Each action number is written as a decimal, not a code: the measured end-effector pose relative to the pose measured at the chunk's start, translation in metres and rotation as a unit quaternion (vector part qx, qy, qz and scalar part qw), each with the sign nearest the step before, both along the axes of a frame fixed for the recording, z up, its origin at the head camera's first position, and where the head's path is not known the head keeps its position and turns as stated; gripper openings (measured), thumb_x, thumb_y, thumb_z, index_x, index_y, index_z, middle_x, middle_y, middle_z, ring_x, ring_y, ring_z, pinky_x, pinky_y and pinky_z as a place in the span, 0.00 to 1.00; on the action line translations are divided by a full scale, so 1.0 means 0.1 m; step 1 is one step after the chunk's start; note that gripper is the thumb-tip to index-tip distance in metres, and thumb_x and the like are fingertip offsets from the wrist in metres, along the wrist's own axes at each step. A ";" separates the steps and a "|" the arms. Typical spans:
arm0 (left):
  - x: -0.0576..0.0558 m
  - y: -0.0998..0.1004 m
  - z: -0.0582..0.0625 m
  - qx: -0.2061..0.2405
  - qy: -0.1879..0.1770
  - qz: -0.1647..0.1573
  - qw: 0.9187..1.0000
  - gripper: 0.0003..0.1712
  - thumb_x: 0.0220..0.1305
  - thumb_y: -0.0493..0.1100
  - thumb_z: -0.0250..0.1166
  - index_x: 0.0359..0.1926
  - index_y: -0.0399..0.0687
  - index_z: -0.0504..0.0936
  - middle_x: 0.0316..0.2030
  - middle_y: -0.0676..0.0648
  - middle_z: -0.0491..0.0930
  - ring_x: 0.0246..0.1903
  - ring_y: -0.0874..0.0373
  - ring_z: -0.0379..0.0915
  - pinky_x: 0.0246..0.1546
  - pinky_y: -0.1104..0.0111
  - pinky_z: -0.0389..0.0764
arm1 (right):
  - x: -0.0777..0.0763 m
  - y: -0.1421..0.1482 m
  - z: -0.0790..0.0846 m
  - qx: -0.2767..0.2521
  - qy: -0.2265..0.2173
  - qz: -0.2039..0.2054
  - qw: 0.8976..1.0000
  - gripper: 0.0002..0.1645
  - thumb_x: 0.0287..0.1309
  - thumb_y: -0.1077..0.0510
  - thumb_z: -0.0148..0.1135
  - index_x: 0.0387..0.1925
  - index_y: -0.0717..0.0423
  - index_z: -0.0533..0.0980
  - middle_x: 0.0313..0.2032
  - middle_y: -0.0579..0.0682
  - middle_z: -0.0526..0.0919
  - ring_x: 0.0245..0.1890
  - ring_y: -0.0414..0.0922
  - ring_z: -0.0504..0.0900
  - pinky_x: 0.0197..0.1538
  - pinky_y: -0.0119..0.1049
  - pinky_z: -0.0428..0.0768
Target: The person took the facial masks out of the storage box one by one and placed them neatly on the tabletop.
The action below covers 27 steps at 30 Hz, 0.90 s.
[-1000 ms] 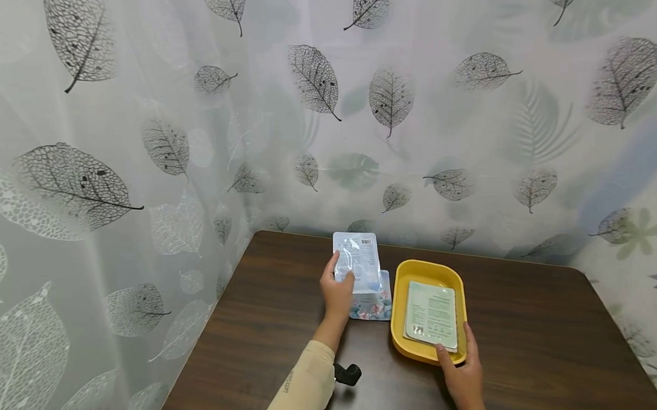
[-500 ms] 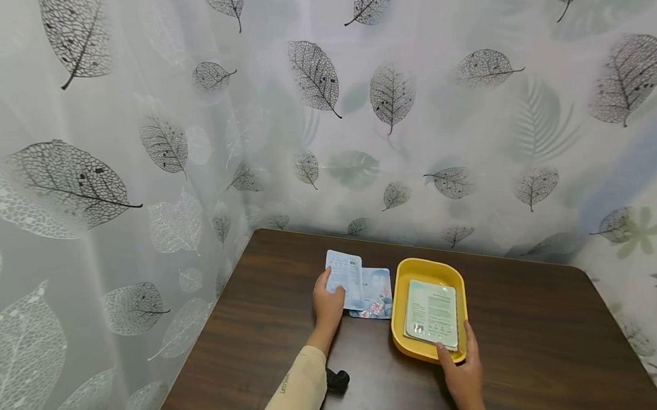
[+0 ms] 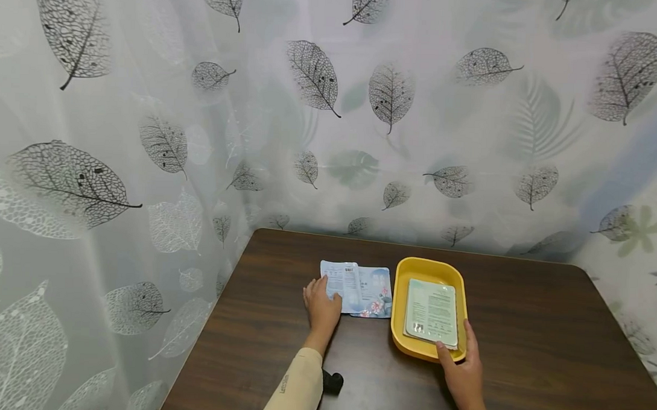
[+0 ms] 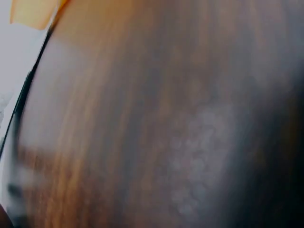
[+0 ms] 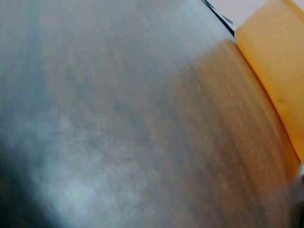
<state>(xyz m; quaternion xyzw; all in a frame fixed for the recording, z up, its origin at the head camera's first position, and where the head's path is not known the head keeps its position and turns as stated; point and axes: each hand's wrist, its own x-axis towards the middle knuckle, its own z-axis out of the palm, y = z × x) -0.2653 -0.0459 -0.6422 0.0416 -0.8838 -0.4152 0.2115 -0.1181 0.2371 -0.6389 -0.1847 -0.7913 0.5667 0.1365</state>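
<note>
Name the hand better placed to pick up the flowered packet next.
Likely the left hand: it is beside the pale packet, which overlaps the flowered packet, while the right hand grips the yellow tray.

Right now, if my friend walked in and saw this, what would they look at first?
Probably the yellow tray on the dark table, with a green packet inside and the right hand gripping its near right corner. The leafy curtain behind the table might catch the eye too. Next come two overlapping blue packets left of the tray, the left hand touching the left one.
</note>
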 end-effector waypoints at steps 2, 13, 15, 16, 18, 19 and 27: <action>0.01 -0.02 0.00 -0.063 -0.023 0.000 0.998 0.31 0.54 0.37 0.67 0.61 0.33 0.79 0.61 0.33 0.80 0.67 0.33 0.66 0.71 0.36 0.57 | 0.00 0.00 0.01 0.000 -0.002 0.001 1.000 0.53 0.65 0.50 0.67 0.82 0.38 0.48 0.80 0.56 0.55 0.78 0.56 0.55 0.62 0.08 0.48; 0.01 -0.06 -0.06 -0.204 -0.085 -0.019 0.975 0.33 0.68 0.48 0.61 0.70 0.36 0.72 0.73 0.33 0.66 0.75 0.34 0.57 0.75 0.40 0.57 | -0.01 0.01 0.02 0.004 0.007 0.000 1.000 0.53 0.65 0.52 0.68 0.82 0.39 0.49 0.79 0.57 0.56 0.77 0.56 0.56 0.61 0.07 0.48; 0.01 -0.05 -0.07 -0.215 -0.090 -0.020 0.972 0.33 0.69 0.49 0.60 0.70 0.37 0.72 0.74 0.33 0.65 0.76 0.34 0.55 0.75 0.41 0.56 | -0.01 0.01 0.02 0.004 0.007 0.000 1.000 0.52 0.65 0.52 0.68 0.82 0.38 0.49 0.79 0.57 0.57 0.77 0.55 0.56 0.61 0.08 0.49; 0.02 -0.05 -0.07 -0.220 -0.093 -0.020 0.971 0.33 0.70 0.50 0.60 0.71 0.37 0.71 0.74 0.33 0.64 0.76 0.35 0.55 0.75 0.41 0.56 | -0.01 0.01 0.02 0.004 0.005 0.001 1.000 0.52 0.65 0.52 0.67 0.82 0.38 0.49 0.79 0.57 0.57 0.77 0.55 0.56 0.61 0.08 0.49; 0.02 -0.05 -0.06 -0.232 -0.101 -0.020 0.967 0.33 0.71 0.51 0.58 0.71 0.38 0.71 0.75 0.34 0.63 0.77 0.35 0.53 0.75 0.42 0.56 | 0.00 0.01 0.03 0.003 0.002 0.003 1.000 0.52 0.65 0.52 0.67 0.82 0.37 0.49 0.79 0.57 0.57 0.77 0.55 0.57 0.61 0.09 0.49; 0.03 -0.05 -0.06 -0.236 -0.107 -0.021 0.966 0.34 0.72 0.51 0.58 0.72 0.38 0.70 0.76 0.35 0.62 0.77 0.36 0.52 0.76 0.42 0.55 | 0.00 0.01 0.03 0.002 0.002 0.005 1.000 0.52 0.65 0.52 0.67 0.82 0.38 0.48 0.79 0.58 0.57 0.77 0.56 0.56 0.62 0.09 0.49; 0.03 -0.05 -0.03 -0.238 -0.131 -0.026 0.962 0.34 0.74 0.53 0.55 0.74 0.39 0.67 0.78 0.37 0.58 0.79 0.39 0.49 0.78 0.43 0.52 | -0.01 0.01 0.03 0.004 0.000 0.003 1.000 0.52 0.65 0.52 0.67 0.82 0.39 0.48 0.80 0.56 0.56 0.78 0.56 0.55 0.63 0.09 0.48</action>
